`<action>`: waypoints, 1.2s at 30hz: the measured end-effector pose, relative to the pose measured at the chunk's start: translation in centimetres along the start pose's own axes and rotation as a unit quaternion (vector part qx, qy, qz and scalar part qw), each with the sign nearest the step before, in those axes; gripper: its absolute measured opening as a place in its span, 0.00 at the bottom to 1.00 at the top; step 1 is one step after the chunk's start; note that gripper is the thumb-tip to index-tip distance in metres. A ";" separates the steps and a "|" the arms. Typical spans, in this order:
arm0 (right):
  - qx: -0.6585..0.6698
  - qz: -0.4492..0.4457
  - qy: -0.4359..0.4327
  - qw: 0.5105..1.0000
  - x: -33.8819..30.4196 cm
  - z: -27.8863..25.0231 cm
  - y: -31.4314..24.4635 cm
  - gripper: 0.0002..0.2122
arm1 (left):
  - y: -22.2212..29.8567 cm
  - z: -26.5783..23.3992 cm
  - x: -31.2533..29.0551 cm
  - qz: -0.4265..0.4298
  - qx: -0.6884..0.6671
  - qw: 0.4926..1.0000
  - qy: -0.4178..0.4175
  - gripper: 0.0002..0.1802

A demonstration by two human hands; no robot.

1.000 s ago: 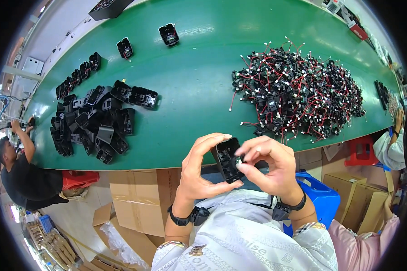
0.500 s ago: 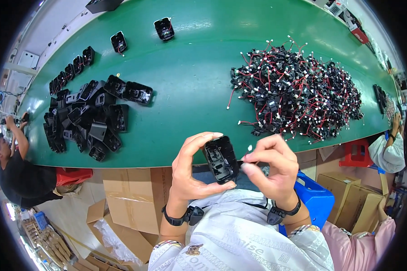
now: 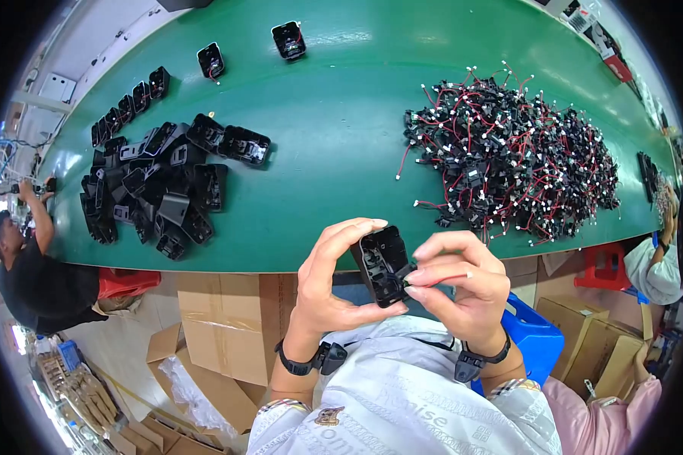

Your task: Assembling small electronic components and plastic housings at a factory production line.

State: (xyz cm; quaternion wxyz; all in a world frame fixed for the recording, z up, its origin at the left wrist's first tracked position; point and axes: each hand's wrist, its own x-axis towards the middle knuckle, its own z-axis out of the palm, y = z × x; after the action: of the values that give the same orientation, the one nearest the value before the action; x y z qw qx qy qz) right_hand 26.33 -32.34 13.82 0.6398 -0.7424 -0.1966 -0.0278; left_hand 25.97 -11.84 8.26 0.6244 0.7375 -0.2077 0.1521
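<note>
At the left end of the worktop point(image 3: 334, 152), a person in a dark top point(image 3: 49, 284) is seen. A row of small black boxes point(image 3: 140, 97) is lined up on the left side, toward the far edge. Closer to the near edge, a messy pile of black boxes point(image 3: 173, 208) is heaped. Two more boxes point(image 3: 289, 44) are set apart, near the far edge.

In the middle, just off the near edge, an open black box point(image 3: 373, 262) is held up by the left hand point(image 3: 320, 284). It is gripped between the thumb and the fingers, with its open side turned up and tilted. A small black part point(image 3: 407, 279) is pinched tight by the fingertips of the right hand point(image 3: 469, 284), at the open box's right side; whether it is fixed in cannot be told. A red wire point(image 3: 451, 277) is seen by those fingers.

On the worktop's right half, a big heap of small black parts with red wires point(image 3: 516, 159) is piled.
</note>
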 end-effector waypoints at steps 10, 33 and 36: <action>-0.097 -0.075 -0.022 0.992 0.6 0.3 0.3 0.08 | 0.6 0.7 0.4 -0.001 -0.045 0.998 0.031 0.51; 0.009 -0.008 -0.145 0.989 0.6 1.0 2.7 0.16 | -2.6 -1.8 0.0 -0.008 0.112 0.994 0.004 0.54; 0.138 0.105 -0.178 0.969 1.3 1.4 1.6 0.19 | 0.4 -1.4 1.5 0.074 0.239 0.967 0.053 0.45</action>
State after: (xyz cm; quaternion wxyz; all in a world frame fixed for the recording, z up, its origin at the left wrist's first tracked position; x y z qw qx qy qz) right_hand 27.80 -30.86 12.44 0.6900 -0.6566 -0.2306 0.1992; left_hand 27.15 -10.75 9.61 0.4267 0.8390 -0.1859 0.2820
